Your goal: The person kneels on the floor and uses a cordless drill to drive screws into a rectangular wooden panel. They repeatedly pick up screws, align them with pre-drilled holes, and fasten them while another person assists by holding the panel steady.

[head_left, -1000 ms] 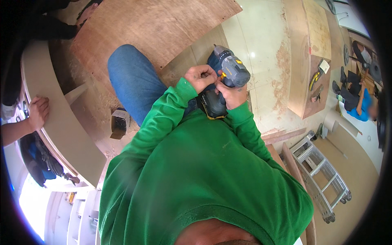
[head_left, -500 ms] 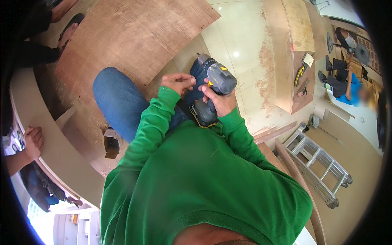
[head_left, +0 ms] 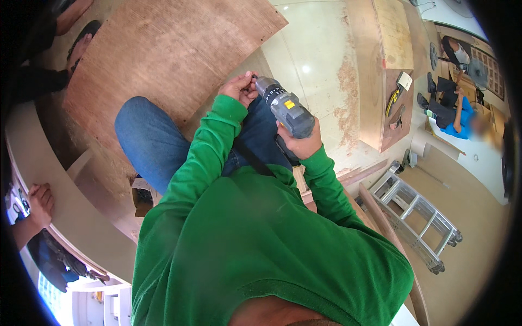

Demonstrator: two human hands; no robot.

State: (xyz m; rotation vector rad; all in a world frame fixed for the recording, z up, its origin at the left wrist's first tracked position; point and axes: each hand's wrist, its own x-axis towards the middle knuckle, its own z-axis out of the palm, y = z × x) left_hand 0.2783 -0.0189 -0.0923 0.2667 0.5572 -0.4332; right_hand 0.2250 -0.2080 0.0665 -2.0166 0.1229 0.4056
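I look down at my green sleeves and my blue-jeaned knee [head_left: 147,136]. My right hand [head_left: 300,145] grips the handle of a grey cordless drill [head_left: 285,107] with a yellow mark, its nose pointing up and to the left. My left hand [head_left: 240,88] is closed around the drill's chuck tip, fingers pinched on it. Whether a bit sits in the chuck is hidden by the fingers. A large brown plywood sheet [head_left: 163,49] lies on the floor just beyond the hands.
A wooden cabinet box [head_left: 380,70] lies at the upper right with sawdust beside it. An aluminium ladder [head_left: 416,214] lies on the floor at right. Another person's hand [head_left: 39,204] rests on a curved pale panel [head_left: 60,206] at left. A person in blue sits far right.
The view has swung, so hands and drill sit lower and more central. The drill now points up-left with my left hand at its chuck; the right hand keeps the handle.
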